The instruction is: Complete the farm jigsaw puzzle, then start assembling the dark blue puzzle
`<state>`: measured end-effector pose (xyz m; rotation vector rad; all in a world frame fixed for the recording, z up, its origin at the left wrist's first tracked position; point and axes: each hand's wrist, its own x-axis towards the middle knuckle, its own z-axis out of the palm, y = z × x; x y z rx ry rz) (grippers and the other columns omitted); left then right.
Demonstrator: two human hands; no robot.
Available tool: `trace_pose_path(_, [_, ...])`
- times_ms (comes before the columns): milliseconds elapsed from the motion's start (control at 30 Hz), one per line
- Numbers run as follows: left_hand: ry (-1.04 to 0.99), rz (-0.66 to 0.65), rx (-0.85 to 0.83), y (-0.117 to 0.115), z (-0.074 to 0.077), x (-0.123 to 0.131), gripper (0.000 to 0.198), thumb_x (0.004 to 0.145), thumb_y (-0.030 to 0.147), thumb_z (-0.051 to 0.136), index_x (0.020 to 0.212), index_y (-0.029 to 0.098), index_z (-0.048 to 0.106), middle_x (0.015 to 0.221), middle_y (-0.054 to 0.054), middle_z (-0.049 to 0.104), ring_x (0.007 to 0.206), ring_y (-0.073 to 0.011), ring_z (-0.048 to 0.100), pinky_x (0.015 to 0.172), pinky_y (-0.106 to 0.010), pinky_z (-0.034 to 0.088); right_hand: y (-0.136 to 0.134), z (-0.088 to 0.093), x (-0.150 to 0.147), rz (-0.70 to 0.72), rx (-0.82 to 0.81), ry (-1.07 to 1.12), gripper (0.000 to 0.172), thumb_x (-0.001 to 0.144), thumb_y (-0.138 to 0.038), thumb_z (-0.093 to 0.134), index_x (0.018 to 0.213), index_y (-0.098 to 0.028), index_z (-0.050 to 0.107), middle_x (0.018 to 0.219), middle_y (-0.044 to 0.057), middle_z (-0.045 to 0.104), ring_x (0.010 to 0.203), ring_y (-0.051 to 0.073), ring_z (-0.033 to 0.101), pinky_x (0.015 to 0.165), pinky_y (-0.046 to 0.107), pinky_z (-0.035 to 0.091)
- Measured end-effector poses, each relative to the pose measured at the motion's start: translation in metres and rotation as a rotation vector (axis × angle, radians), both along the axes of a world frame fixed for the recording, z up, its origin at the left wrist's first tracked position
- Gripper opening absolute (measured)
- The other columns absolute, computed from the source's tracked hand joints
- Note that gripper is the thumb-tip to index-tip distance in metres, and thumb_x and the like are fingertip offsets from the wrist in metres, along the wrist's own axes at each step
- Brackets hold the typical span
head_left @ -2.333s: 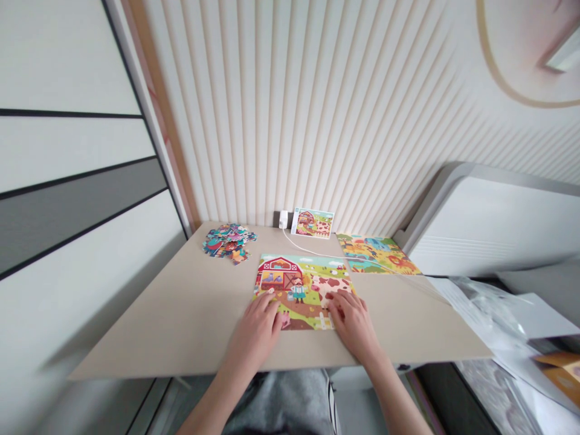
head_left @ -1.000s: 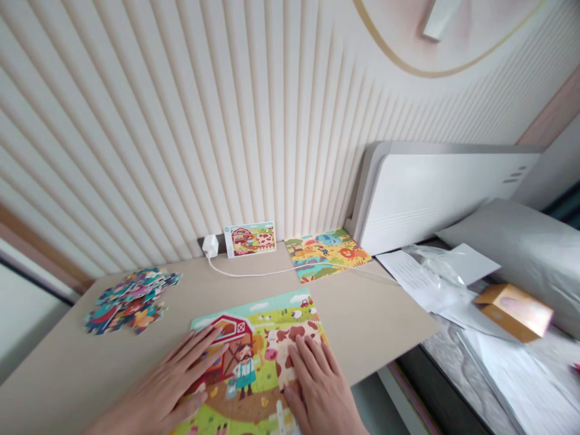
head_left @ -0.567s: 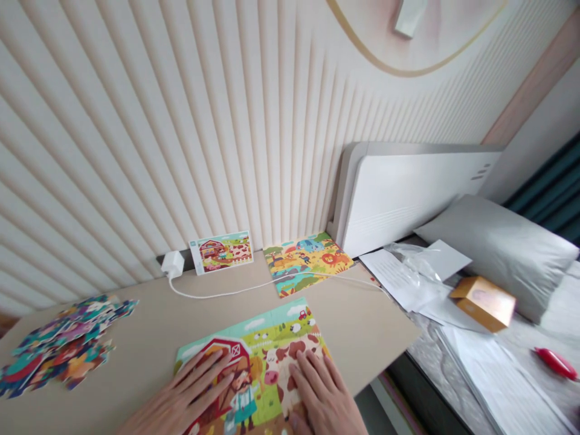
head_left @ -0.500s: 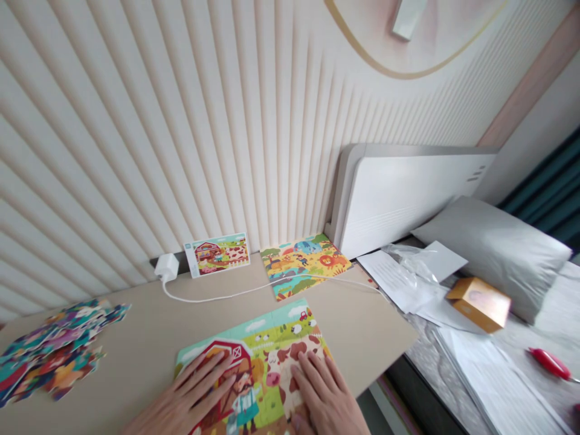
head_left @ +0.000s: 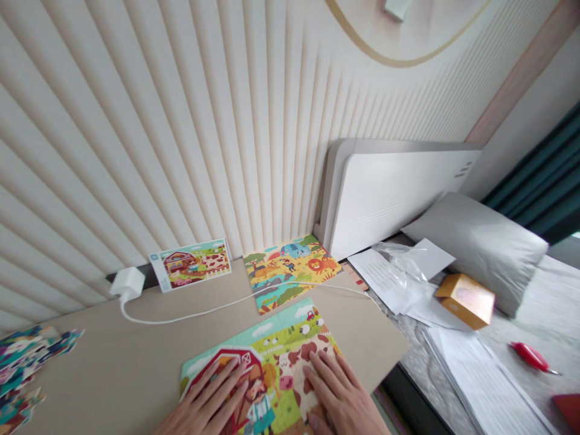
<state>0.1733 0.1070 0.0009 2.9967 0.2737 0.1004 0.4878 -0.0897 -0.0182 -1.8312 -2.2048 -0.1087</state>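
Note:
An assembled farm jigsaw puzzle (head_left: 290, 362) lies on the tabletop, showing a red barn, a farmer and a spotted cow; its lower part runs out of view. My left hand (head_left: 208, 393) rests flat over the barn, fingers stretched out. Over the cow, my right hand (head_left: 338, 386) also lies flat, fingers extended on the pieces. Neither hand grips anything. Behind the puzzle, a small farm picture card (head_left: 194, 266) leans on the wall. To its right is a safari picture sheet (head_left: 290, 272).
Loose puzzle pieces (head_left: 31, 362) are heaped at the far left. A white charger (head_left: 128, 283) trails its cable (head_left: 194, 315) across the table and safari sheet. On the bed at right lie papers (head_left: 484, 380), an orange box (head_left: 466, 301), a red screwdriver-like tool (head_left: 530, 356) and a pillow (head_left: 480, 248).
The view has shifted to the right, so the loose pieces sit nearer the left edge. Both hands stay flat on the puzzle in about the same places.

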Motion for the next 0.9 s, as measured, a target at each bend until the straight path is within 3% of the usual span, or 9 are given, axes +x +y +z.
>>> trace_pose_path(233, [0.013,-0.052,0.045,0.000,0.016,0.035,0.086,0.094,0.053,0.058,0.162,0.032,0.011,0.164,-0.006,0.030,0.148,-0.0362,0.034,0.118,-0.049,0.034,-0.001,0.021,0.020,-0.089,-0.114,0.059,0.073,0.099,-0.048,0.053,0.162,-0.029,0.021,0.163,0.004,0.026,0.150,0.028,0.032,0.121,0.046,0.035])
trace_pose_path(467, [0.047,-0.093,-0.068,0.005,0.012,0.063,0.085,0.095,0.054,0.055,0.162,0.034,0.005,0.167,-0.005,0.021,0.151,-0.0366,0.027,0.121,-0.056,0.025,0.005,0.030,0.036,-0.193,-0.141,0.109,0.068,0.099,-0.045,0.053,0.160,-0.032,0.026,0.164,0.001,0.024,0.151,0.028,0.028,0.123,0.051,0.030])
trace_pose_path(667, [0.059,-0.079,-0.126,0.000,0.015,0.080,0.084,0.097,0.050,0.052,0.162,0.033,0.001,0.169,-0.005,0.015,0.153,-0.0375,0.019,0.122,-0.061,0.018,0.009,0.024,0.048,-0.232,-0.184,0.090,0.063,0.101,-0.043,0.049,0.159,-0.032,0.030,0.165,0.001,0.024,0.152,0.029,0.025,0.124,0.053,0.029])
trace_pose_path(900, [0.053,-0.039,-0.152,-0.004,0.006,0.094,0.086,0.096,0.054,0.052,0.161,0.035,-0.001,0.170,-0.003,0.006,0.155,-0.0373,0.012,0.124,-0.060,0.010,0.016,0.007,0.047,-0.378,-0.146,0.038,0.068,0.101,-0.050,0.046,0.161,-0.033,0.020,0.167,0.002,0.019,0.154,0.030,0.020,0.124,0.057,0.023])
